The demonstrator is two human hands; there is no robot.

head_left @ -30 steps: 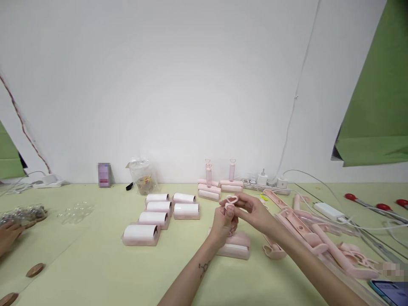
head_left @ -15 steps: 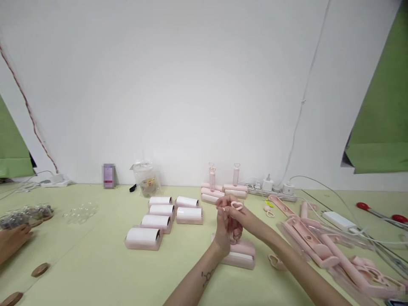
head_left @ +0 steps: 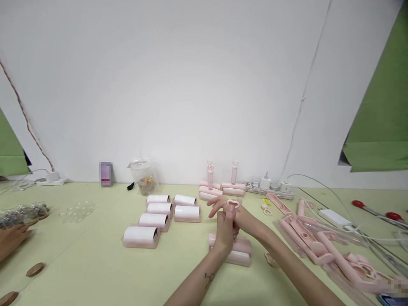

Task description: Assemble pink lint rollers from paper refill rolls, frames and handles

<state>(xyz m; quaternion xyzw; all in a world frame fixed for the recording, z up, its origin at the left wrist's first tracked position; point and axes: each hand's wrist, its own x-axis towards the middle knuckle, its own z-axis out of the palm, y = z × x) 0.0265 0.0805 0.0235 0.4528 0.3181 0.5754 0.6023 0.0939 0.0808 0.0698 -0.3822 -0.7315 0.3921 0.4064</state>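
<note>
My left hand [head_left: 225,231] is closed, its thumb near a pink heart-shaped loop [head_left: 233,203]. The loop shows above my right hand [head_left: 237,216], which crosses over the left; some of its fingers stretch out to the left and the others are hidden. What lies between the palms is mostly hidden. Right below the hands rests a pink roller case [head_left: 239,256] with a white strip. To the right of it lies another pink loop piece [head_left: 270,258]. Several white-and-pink roller packs [head_left: 140,236] lie to the left of the hands.
Pink bottles with heart tops [head_left: 234,173] stand on roller cases near the wall. Pink parts [head_left: 306,236], cables and a white adapter [head_left: 334,218] lie at the right. A bagged cup [head_left: 145,180] stands at the back. Another person's hand [head_left: 14,238] is at far left, by clear balls.
My left thumb has moved up against the pink loop. The fingers of my right hand have spread out to the left. The view has shifted slightly.
</note>
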